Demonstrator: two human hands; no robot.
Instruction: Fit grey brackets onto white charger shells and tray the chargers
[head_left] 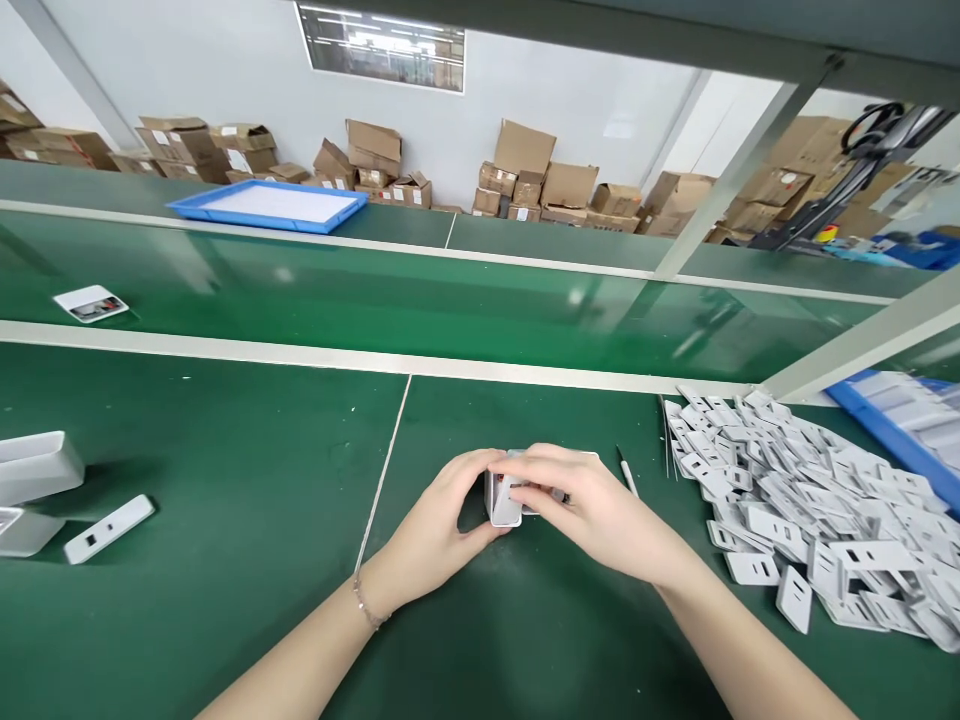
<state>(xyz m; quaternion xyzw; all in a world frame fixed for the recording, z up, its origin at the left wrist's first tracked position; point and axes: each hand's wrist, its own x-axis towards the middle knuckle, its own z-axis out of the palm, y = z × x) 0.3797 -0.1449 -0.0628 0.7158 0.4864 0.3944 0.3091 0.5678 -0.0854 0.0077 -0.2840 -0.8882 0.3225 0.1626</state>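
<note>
Near the middle of the bench, my left hand (431,525) is curved round the left side of a small white plastic case (491,497), thumb low and fingers on top. Some reddish parts show inside it. My right hand (581,495) reaches over from the right, its fingers closed on a narrow white cover plate (508,503) at the case; whether the plate is seated or only touching, I cannot tell. More of a white part shows behind the right hand, mostly hidden. Just beyond that hand lies a white-handled pointed tool (628,475).
A large heap of white slotted plates (810,500) spreads at right, with thin metal rods (666,440) beside it and a blue tray (900,430) behind. White housings (37,470) and a white plate (109,529) lie at left. A shelf holds a blue-rimmed tray (330,222).
</note>
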